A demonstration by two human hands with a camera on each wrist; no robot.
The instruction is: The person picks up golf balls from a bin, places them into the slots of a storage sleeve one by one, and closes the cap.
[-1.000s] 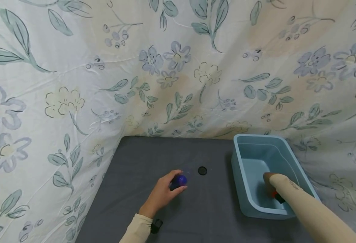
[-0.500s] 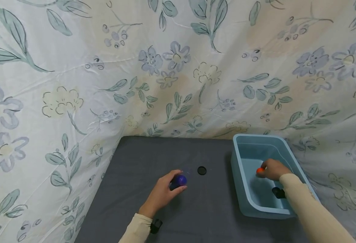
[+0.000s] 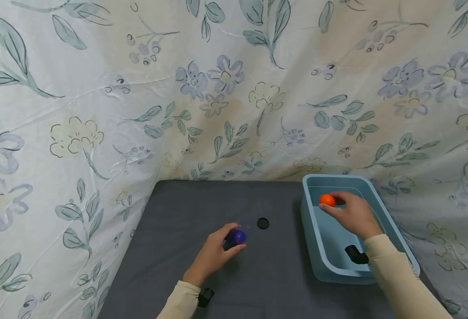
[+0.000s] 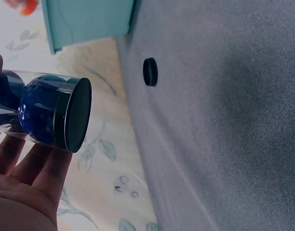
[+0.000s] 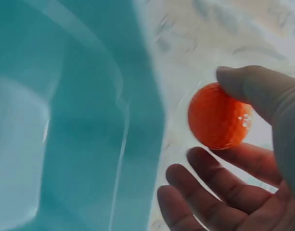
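My left hand (image 3: 214, 252) grips a clear plastic tube (image 4: 68, 82) with blue golf balls (image 4: 39, 108) inside and a black cap (image 4: 79, 115) on its lower end. From above, the top blue ball shows between thumb and fingers. Between the thumb and index finger of my right hand (image 3: 355, 213) is an orange golf ball (image 5: 219, 116), raised out of the blue-green bin (image 3: 313, 230) near its left rim. The other right fingers extend loosely below the ball. A round black lid (image 3: 263, 223) lies on the dark cloth between tube and bin.
Dark grey cloth (image 3: 202, 199) covers the table. Floral fabric (image 3: 234, 110) hangs along its back and both sides. The bin stands at the table's right, its walls rising around the space under my right forearm.
My right hand has risen from deep in the bin, bringing the orange golf ball up and toward the bin's far left rim. The left hand keeps the tube in place.
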